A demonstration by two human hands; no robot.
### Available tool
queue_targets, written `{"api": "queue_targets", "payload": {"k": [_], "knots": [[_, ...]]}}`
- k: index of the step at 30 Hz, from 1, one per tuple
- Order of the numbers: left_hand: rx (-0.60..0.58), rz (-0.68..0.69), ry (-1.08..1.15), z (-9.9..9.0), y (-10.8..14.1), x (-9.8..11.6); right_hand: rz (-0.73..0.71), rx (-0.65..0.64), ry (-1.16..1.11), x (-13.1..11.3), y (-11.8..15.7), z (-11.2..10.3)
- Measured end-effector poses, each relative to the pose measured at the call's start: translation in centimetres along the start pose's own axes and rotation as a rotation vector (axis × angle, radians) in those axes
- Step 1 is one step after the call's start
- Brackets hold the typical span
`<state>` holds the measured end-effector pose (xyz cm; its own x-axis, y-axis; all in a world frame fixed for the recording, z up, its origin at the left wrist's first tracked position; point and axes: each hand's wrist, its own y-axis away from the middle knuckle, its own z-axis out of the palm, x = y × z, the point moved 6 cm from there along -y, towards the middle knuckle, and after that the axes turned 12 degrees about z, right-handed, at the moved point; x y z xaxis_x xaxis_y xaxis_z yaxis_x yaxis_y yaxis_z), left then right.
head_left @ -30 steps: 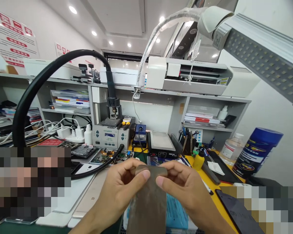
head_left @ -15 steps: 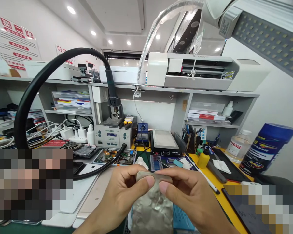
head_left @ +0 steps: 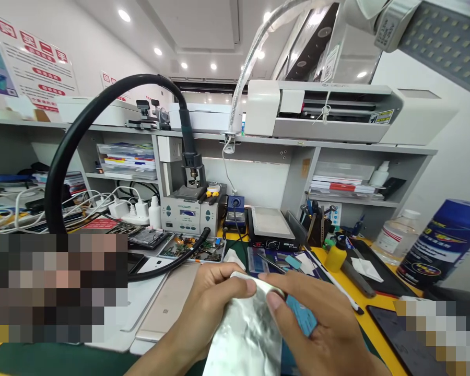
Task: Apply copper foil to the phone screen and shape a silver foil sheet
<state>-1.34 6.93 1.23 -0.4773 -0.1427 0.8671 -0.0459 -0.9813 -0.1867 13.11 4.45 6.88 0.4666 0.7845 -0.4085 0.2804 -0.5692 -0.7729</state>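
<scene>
at lower centre, your left hand (head_left: 210, 304) and right hand (head_left: 326, 308) pinch the crinkled silvery piece (head_left: 247, 331) near its upper edge, likely to steady it.

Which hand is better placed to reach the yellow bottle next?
Probably the right hand: it is nearer the yellow bottle, though it, like the left hand, holds the crinkled silvery sheet.
</scene>
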Motion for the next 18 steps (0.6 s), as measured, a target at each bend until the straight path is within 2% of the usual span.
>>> {"api": "queue_targets", "payload": {"k": [5,7,8,9,11,14,16,18], "knots": [[-0.026,0.02,-0.113,-0.5,-0.3,0.0,-0.227,-0.018,0.128,-0.5,0.2,0.2],[-0.072,0.05,-0.167,-0.6,-0.3,0.2,-0.246,-0.016,0.134,-0.6,0.3,0.0],[-0.107,0.08,-0.208,-0.5,-0.2,0.5,-0.205,-0.01,0.103,-0.3,0.2,-0.3],[-0.147,0.116,-0.259,-0.4,-0.2,0.8,-0.11,-0.019,0.036,0.2,0.0,-0.5],[-0.243,0.187,-0.367,0.0,0.1,1.4,0.214,-0.12,-0.204,2.0,-0.5,-0.4],[-0.356,0.248,-0.487,0.5,0.5,1.7,0.775,-0.416,-0.669,4.4,0.2,1.8],[-0.392,0.261,-0.539,0.7,0.7,1.5,0.986,-0.536,-0.863,4.8,0.8,2.9],[-0.406,0.251,-0.562,0.8,0.8,1.2,1.078,-0.582,-0.944,4.8,1.1,3.5]]}}
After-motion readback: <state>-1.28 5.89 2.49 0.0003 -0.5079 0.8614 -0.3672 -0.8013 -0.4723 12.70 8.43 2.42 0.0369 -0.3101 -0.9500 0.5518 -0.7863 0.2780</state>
